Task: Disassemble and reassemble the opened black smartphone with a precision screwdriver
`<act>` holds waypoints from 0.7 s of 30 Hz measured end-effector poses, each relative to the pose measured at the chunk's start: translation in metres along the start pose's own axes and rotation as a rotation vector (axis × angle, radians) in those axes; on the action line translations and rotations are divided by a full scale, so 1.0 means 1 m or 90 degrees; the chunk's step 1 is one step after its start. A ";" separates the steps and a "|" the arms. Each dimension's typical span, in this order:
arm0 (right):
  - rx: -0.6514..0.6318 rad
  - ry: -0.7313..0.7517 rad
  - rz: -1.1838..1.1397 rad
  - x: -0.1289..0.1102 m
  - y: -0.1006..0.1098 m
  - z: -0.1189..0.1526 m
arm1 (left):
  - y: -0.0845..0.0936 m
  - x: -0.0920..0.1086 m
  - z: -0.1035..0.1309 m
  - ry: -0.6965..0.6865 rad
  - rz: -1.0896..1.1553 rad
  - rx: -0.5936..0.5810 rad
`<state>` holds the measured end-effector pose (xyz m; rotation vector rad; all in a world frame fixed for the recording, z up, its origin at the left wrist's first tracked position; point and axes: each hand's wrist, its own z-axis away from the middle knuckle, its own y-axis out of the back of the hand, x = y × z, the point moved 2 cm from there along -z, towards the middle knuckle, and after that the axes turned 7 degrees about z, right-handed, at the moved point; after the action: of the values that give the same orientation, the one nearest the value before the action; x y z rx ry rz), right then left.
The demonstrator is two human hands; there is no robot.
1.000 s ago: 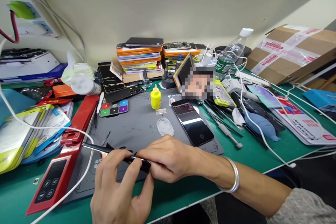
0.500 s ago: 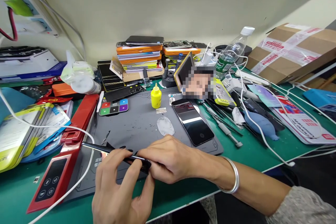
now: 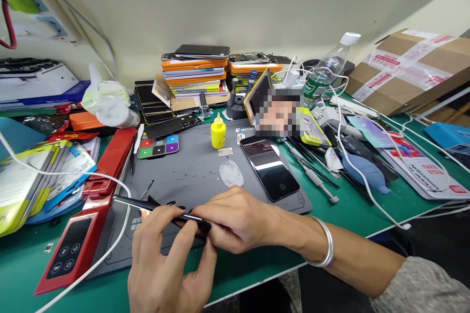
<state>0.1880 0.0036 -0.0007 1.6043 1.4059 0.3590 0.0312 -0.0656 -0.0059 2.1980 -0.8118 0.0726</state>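
A thin dark phone (image 3: 128, 200) is held edge-up over the front of the grey mat (image 3: 194, 156). Around its lower side and edge curl the fingers of my left hand (image 3: 169, 259). My right hand (image 3: 238, 220), with a silver bangle at the wrist, pinches the phone's near right end; its fingertips are partly hidden. Behind my right hand lies a second black phone (image 3: 270, 168), screen up. Beside that phone is a whitish oval piece (image 3: 231, 174), and a yellow bottle (image 3: 218, 133) stands farther back.
A red device (image 3: 75, 249) and a white cable (image 3: 128, 215) are at the left. Orange cases (image 3: 194, 65) are stacked at the back. Screwdrivers (image 3: 312, 173), a blue air blower (image 3: 363, 172) and a cardboard box (image 3: 407, 73) are at the right.
The view has shifted slightly, so the bench items sit a little higher in it. Both hands keep nearly the same hold on the phone.
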 end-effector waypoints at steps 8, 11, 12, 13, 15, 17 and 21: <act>-0.004 -0.010 -0.013 0.000 0.000 -0.001 | 0.001 0.001 0.000 -0.007 -0.007 0.002; -0.015 -0.005 -0.014 -0.001 0.001 0.000 | 0.001 0.001 -0.001 -0.017 -0.016 0.005; -0.019 -0.006 -0.017 -0.001 0.001 0.000 | 0.001 0.001 -0.002 -0.019 -0.020 0.006; -0.021 -0.007 -0.021 -0.001 0.001 0.000 | 0.001 0.001 -0.002 -0.018 -0.025 0.006; -0.018 -0.007 -0.029 -0.002 0.002 0.000 | 0.001 0.002 -0.003 -0.020 -0.035 0.010; -0.008 -0.001 -0.033 -0.003 0.002 0.000 | 0.001 0.003 -0.003 -0.021 -0.037 0.017; -0.013 -0.017 -0.038 -0.002 0.002 0.003 | -0.001 0.006 0.001 -0.037 -0.062 0.056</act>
<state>0.1906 0.0009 0.0004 1.5410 1.4223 0.3148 0.0367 -0.0690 -0.0058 2.3288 -0.7448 -0.0042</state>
